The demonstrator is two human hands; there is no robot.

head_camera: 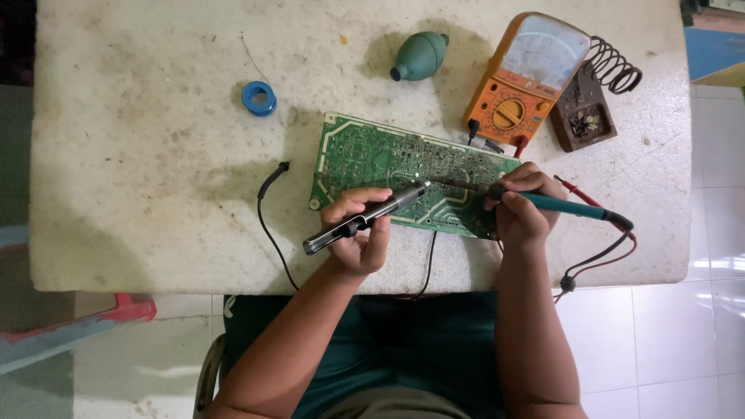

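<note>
Two hands at work over green circuit board (pixel 403 167), lying flat near middle of pale stone table (pixel 155 194), long axis running left to right with slight downward tilt toward right. Left hand (pixel 358 233): fingers closed round dark pen-shaped tool with silver tip (pixel 365 217), long axis diagonal, tip pointing up and right onto board, butt end pointing down and left past board's near edge. Right hand (pixel 524 209): fingers closed round soldering iron with teal handle (pixel 559 204), long axis nearly level, metal tip pointing left onto board and close to tip of other tool, cord end pointing right. One container only: small brown tray of iron stand (pixel 583 118) at upper right, holding pale crumbly residue, kind not discernible; coiled wire holder (pixel 617 66) rising from far end of tray. Orange analogue multimeter (pixel 529 77) just left of stand, red and black leads (pixel 597 252) trailing off table's right front edge. Green rubber bulb blower (pixel 421 56) beyond board, nozzle pointing left. Blue spool (pixel 258 98) well left of bulb. Black cable (pixel 272 209) looping left of board.
</note>
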